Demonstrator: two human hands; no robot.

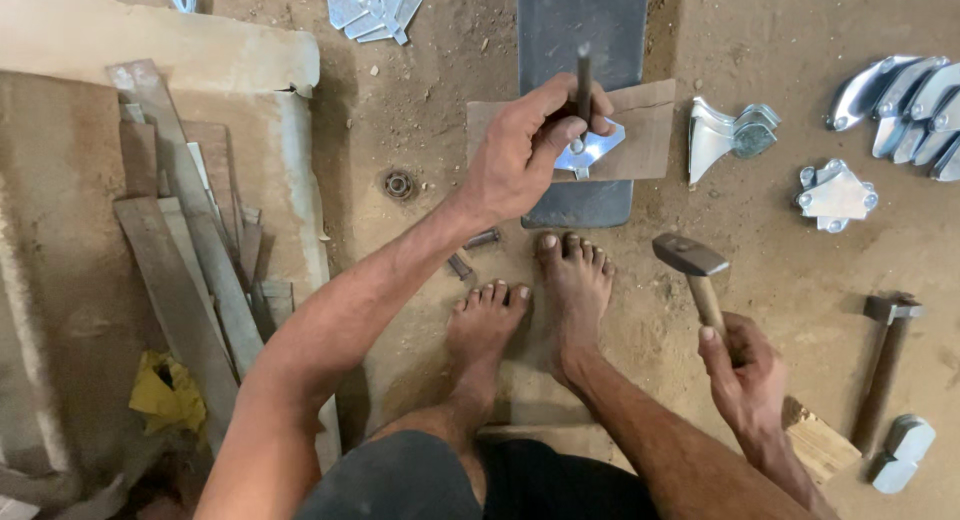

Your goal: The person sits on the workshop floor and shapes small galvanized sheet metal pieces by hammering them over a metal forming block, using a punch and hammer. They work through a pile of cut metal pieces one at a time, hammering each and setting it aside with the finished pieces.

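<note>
Fingers point(545, 130) pinching upright punch point(583, 80), tip on metal plate point(592, 148)

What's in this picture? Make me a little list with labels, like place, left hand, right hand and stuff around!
Place: sandy dirt floor, person seated barefoot
Left hand: holds a dark metal punch upright on a shiny metal piece
Under it: brown board on a dark metal block
Right hand: grips a hammer by its wooden handle
Nearby: second hammer, shiny metal parts, wooden planks, yellow cloth
</note>
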